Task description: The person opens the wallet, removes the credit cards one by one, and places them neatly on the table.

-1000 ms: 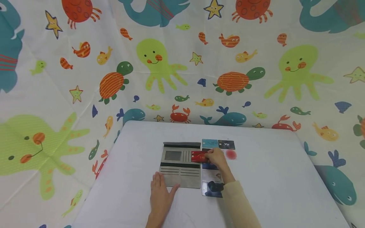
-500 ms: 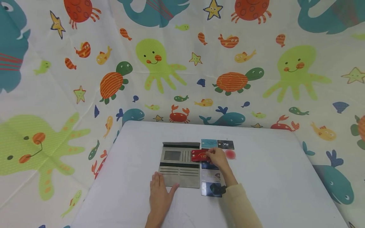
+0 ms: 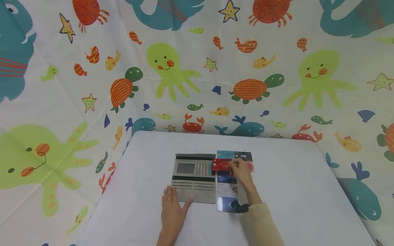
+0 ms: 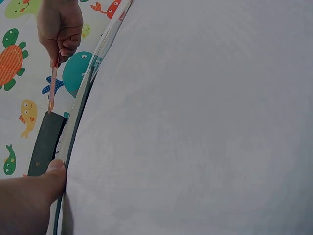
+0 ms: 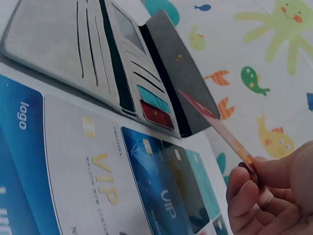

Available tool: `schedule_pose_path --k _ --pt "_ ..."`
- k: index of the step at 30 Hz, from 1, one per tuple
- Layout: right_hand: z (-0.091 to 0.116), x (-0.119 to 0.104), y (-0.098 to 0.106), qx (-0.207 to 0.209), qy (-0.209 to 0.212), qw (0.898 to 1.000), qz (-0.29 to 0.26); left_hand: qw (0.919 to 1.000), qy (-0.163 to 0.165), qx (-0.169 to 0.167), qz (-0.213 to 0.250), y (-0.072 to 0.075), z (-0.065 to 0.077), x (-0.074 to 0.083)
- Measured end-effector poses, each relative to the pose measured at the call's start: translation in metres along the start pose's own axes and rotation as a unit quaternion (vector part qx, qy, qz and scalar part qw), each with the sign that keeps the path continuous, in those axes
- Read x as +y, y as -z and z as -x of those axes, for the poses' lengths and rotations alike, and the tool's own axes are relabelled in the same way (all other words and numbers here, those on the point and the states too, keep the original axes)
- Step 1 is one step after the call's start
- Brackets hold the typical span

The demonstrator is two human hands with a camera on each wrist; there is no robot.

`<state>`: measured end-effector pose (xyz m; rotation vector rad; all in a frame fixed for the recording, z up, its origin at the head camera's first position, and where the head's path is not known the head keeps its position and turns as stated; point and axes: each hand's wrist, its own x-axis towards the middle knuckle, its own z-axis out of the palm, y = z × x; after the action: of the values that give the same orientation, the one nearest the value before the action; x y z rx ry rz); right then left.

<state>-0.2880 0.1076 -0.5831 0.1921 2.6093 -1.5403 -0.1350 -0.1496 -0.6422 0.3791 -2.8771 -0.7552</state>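
A grey wallet lies unfolded on the white table, its card slots and window facing up. My left hand rests at its lower left edge, fingers straight; the thumb presses the wallet edge in the left wrist view. Between thumb and fingers, my right hand pinches a red VIP card by its right end. Seen from the right wrist, this red card is raised and tilted, apart from the slots. Below it, a teal card and another red card sit in the wallet's slots.
Right of the wallet several cards lie in a column: a teal card, a black Vip card, blue cards and a white VIP card. A cloth with sea animals hangs behind the table.
My right hand has lifted the red VIP card away from the wallet slots, up and to the right. A teal card edge now shows at the slots. The left hand stays in place.
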Motion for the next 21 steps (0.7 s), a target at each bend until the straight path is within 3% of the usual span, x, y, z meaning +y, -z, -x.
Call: schedule_pose_path --k 10,21 --pt "0.006 0.017 0.022 0.034 0.023 0.999 0.019 1.0 0.0 -0.001 0.001 -0.001 -0.001 0.0" --pt "0.009 0.035 0.041 0.051 -0.009 0.998 0.028 1.0 -0.001 -0.002 -0.006 -0.002 -0.001 0.0"
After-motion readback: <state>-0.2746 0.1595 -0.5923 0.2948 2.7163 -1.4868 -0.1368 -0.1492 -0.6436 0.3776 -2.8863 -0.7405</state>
